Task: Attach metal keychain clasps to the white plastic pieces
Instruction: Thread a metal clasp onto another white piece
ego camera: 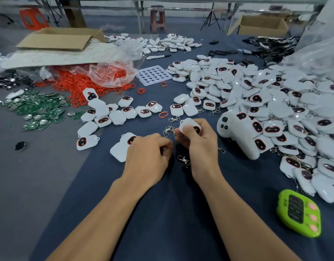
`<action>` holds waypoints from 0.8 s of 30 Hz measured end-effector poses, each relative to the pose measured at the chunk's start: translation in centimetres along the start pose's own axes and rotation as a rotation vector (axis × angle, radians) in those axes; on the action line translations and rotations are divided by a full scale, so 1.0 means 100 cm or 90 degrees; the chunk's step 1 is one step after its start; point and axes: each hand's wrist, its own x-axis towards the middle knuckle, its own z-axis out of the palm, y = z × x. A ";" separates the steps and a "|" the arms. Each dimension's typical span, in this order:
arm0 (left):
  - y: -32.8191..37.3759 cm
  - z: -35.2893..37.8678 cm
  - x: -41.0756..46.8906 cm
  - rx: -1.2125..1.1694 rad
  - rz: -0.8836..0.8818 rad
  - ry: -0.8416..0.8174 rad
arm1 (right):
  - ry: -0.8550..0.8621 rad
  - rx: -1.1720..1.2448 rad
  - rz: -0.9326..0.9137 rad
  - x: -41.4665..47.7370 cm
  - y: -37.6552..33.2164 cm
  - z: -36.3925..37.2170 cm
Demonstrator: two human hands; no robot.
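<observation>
The white plastic piece (188,125) was rounded, with a dark, red-ringed oval on its face. The right hand (200,146) pinched it between thumb and fingers. A metal clasp (169,129) lay just beside it, toward the left hand (149,153), whose fingers were curled; what they held, if anything, could not be told.

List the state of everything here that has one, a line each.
right hand, grips a white piece
left hand, fingers curled, contents hidden
loose clasp, lying unattached
marker, lying flat
plastic bag, open, red rings spilling
hole tray, empty
</observation>
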 end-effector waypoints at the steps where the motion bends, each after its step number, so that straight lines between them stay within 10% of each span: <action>1: 0.001 0.001 0.002 -0.010 -0.008 0.019 | -0.002 0.012 0.003 0.004 0.000 0.001; 10: 0.005 -0.005 0.024 -0.363 -0.221 0.086 | -0.083 -0.193 -0.056 0.010 0.004 -0.001; 24: 0.001 -0.002 0.008 -0.283 -0.187 0.059 | -0.002 -0.126 -0.050 0.007 0.006 -0.003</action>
